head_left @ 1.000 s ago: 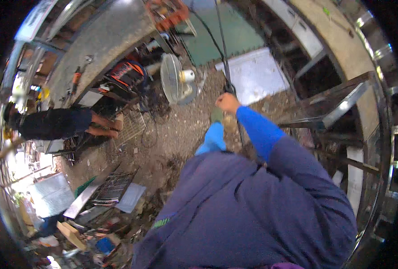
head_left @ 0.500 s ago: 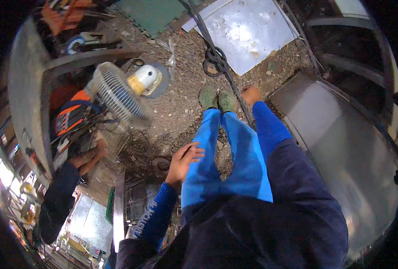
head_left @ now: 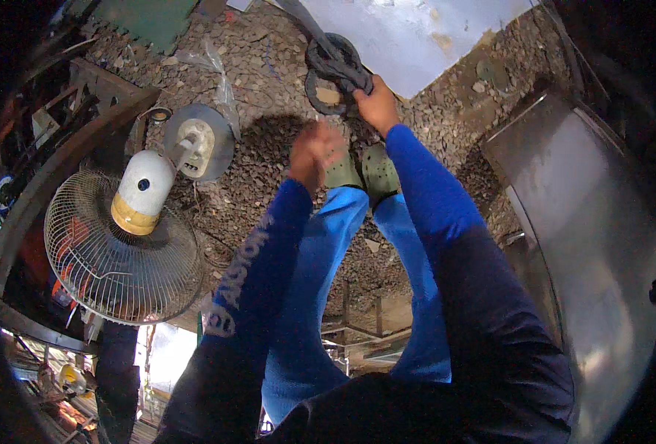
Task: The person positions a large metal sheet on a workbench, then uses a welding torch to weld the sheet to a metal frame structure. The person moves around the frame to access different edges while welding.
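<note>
My right hand [head_left: 377,107] is closed on the near end of a dark strip [head_left: 309,24], beside two dark rings [head_left: 333,58] on the gravel. The strip runs from the top edge down over the rings; whether it is joined to them I cannot tell. My left hand [head_left: 318,152] hangs above my left shoe, apart from the rings. Motion smears its fingers, and no object shows in it. Below the hands are my green clogs [head_left: 381,170], standing on the gravel.
A standing fan [head_left: 124,244] with a round wire guard and grey base is at the left. Right of me stands a grey metal panel [head_left: 587,214]. A pale sheet [head_left: 424,37] lies ahead on gravel, with a green mat [head_left: 147,18] at the far left.
My view has tipped downward and forward. My right hand has moved to the rings and holds the strip there. The left hand has left my thigh and reached forward.
</note>
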A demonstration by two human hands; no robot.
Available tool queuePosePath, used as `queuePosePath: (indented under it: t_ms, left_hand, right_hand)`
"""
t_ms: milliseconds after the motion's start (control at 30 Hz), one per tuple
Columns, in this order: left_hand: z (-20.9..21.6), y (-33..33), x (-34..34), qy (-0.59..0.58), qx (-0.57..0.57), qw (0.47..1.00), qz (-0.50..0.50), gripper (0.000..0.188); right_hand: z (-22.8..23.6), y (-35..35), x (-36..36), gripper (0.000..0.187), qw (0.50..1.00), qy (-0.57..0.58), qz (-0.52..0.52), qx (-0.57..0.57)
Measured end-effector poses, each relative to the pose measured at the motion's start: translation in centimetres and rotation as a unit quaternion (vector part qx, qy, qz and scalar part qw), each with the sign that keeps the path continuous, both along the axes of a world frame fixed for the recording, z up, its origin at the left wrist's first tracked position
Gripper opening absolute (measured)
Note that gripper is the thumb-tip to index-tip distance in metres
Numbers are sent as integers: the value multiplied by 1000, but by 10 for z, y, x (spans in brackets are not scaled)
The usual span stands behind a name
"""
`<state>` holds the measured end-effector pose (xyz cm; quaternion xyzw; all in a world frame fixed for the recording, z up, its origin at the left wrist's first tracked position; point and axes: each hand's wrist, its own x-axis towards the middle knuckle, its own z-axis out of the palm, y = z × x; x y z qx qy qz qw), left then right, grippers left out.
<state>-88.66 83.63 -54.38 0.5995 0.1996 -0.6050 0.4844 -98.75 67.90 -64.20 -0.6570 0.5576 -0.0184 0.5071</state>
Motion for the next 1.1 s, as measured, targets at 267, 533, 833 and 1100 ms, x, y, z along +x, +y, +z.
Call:
queuePosePath:
  t_ms: [267, 533, 833, 1100]
  left_hand:
    - [37, -65, 55, -23, -63, 997, -26, 29]
    - [141, -108, 33, -32, -23, 972, 232, 28]
    - [254, -68, 94, -37, -110, 986, 119, 28]
    - [351, -69, 88, -485, -304, 633, -521, 22]
  right_hand:
    - [174, 16, -59, 41, 965, -183, -105, 155]
    - [277, -31, -92, 31, 986, -112, -80, -94]
    - [358, -49, -164, 51, 985, -98, -134, -51]
    - [352, -41, -180, 38, 957, 214, 195, -29]
